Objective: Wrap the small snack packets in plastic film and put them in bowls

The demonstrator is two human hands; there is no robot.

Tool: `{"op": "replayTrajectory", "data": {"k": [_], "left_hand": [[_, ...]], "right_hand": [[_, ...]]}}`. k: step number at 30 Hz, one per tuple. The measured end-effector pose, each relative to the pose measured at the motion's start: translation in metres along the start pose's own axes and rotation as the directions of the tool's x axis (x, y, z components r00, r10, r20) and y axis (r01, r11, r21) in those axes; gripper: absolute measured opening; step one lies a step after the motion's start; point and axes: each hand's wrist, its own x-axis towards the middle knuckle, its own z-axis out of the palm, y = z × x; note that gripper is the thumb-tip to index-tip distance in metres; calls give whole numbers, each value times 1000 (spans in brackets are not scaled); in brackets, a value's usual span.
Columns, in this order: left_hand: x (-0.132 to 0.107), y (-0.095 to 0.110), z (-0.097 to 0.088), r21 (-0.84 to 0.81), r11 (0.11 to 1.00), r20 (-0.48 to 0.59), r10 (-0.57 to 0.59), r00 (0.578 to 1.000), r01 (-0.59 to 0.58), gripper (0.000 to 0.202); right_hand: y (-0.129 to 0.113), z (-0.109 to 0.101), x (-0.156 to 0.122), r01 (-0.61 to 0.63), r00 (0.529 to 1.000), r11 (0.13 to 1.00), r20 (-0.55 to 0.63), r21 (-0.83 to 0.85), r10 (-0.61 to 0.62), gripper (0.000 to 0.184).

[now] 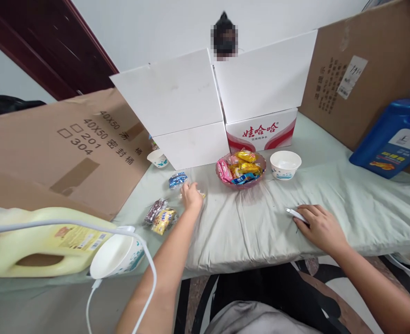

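My left hand (192, 195) is on the table's left-middle part, fingers curled down over a small wrapped snack (202, 195) that shows only at its edges. Just beyond it lies a blue-wrapped snack (177, 180). Closer to my left forearm are a gold-yellow packet (163, 220) and a dark purple packet (155, 209). My right hand (322, 228) rests on the cloth with a slim white stick-like piece (297, 215) between thumb and fingers; its pale tip points left. Between the hands and farther back, a pink glass bowl (245, 185) holds several wrapped snacks.
White paper bowls stand right of the glass bowl (285, 169), behind the left packets (158, 158) and tilted at front left (116, 255). White boxes (191, 144) and cardboard (97, 153) border the table. A yellow jug (52, 241), white cable (149, 260) and blue bottle (393, 139) flank it.
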Motion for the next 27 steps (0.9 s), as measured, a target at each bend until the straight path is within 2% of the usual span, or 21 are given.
{"op": "replayTrajectory", "data": {"k": [5,8,12,14,16,19,21,24,27], "left_hand": [[-20,8,-12,-8,999,88,51,995,-50,29],[-36,29,-22,-57,990,159,138,978,-130,31],[-69,62,-30,-157,952,221,294,930,-264,16],[-89,72,-29,-231,920,184,362,914,-317,13],[-108,77,-24,-291,894,76,377,923,-341,15],[-130,74,-12,-355,866,-117,332,936,-351,16],[-136,70,-5,-410,848,-199,276,940,-336,20],[-135,67,2,-475,830,-217,211,953,-292,29],[-131,65,4,-516,811,-187,207,960,-275,29]], "right_hand": [[-2,-2,1,-13,1000,1000,12,3,13,32],[-3,-4,2,-17,1000,1000,18,2,17,32],[-4,-4,2,-14,1000,1000,19,-1,14,32],[-3,-4,2,-13,1000,1000,17,-3,13,32],[-1,-4,2,-8,1000,1000,18,-7,9,32],[-1,-3,2,-10,1000,1000,16,2,10,33],[-9,-3,4,-40,999,998,6,46,40,34],[-40,-4,18,-101,995,984,40,145,96,36],[-88,-9,44,-83,981,984,188,158,52,37]]}}
